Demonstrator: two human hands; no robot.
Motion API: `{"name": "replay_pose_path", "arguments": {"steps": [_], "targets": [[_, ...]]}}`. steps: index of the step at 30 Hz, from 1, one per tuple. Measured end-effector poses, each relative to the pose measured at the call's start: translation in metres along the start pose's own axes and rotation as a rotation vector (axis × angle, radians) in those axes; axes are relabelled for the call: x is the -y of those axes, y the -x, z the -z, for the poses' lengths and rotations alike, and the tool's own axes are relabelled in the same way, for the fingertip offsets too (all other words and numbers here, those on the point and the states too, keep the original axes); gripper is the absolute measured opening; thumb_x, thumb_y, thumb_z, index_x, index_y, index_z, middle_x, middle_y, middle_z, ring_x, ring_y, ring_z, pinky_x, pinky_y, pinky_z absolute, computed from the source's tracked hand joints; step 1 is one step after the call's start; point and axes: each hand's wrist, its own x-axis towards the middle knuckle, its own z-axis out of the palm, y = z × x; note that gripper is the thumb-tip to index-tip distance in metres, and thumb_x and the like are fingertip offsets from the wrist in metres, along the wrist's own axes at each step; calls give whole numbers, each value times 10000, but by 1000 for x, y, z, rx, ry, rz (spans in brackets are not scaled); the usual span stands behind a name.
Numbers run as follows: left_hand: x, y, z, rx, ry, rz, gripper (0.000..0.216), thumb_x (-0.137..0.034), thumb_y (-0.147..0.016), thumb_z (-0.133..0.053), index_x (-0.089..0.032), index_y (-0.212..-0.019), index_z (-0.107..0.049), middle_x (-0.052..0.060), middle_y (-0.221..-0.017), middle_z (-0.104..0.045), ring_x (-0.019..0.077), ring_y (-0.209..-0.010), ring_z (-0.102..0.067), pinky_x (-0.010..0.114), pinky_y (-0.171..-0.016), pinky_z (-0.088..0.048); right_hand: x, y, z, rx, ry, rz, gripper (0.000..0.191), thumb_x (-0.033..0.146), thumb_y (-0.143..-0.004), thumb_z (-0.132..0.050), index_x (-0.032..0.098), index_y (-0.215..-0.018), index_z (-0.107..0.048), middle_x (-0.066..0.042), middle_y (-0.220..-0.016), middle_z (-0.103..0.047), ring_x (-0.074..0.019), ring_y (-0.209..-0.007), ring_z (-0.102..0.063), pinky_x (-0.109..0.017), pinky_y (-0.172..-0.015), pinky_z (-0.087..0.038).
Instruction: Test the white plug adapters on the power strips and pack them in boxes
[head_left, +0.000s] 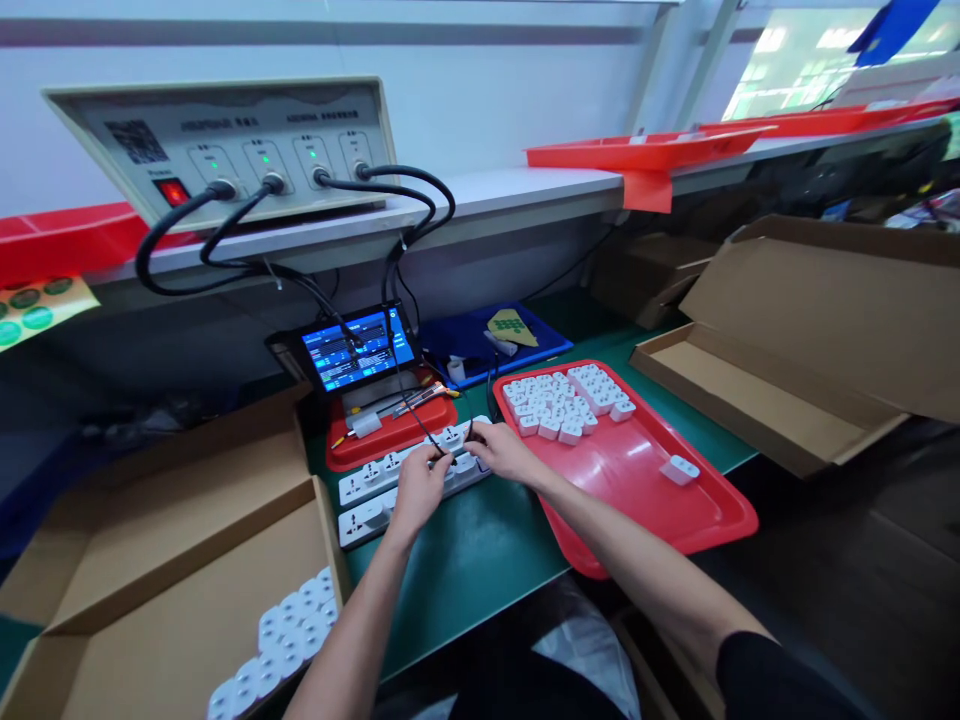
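Two white power strips (360,527) lie side by side on the green table, with small white adapters plugged into the nearer one. Over the strips, my left hand (421,487) pinches the end of a thin black cable (420,415). My right hand (504,453) is closed on another black cable (471,405) just to the right, above the same sockets. The cable ends are small and partly hidden by my fingers, so I cannot tell whether they touch an adapter.
A red tray (645,510) at right holds many white adapters (551,400) and one apart (680,469). Open cardboard boxes (187,570) flank both sides. Behind are a lit screen (360,350), a red tray of tools (390,425) and a tester box (225,150) on the shelf.
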Motion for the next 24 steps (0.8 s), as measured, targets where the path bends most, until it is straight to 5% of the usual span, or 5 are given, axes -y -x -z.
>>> {"name": "replay_pose_path", "arguments": {"steps": [24], "targets": [[-24,4,-29,70,-518,-144,112,-180,-980,-568,-202,-918,-658,84,-963,-695,247,-947,-643,338,-834,-431,-34,20,-4,-71,-81,-99,86,234,-964,-591,198,-955,-669,-23,-859,-714,-185,-793,-651,-253,-688,-421]]}}
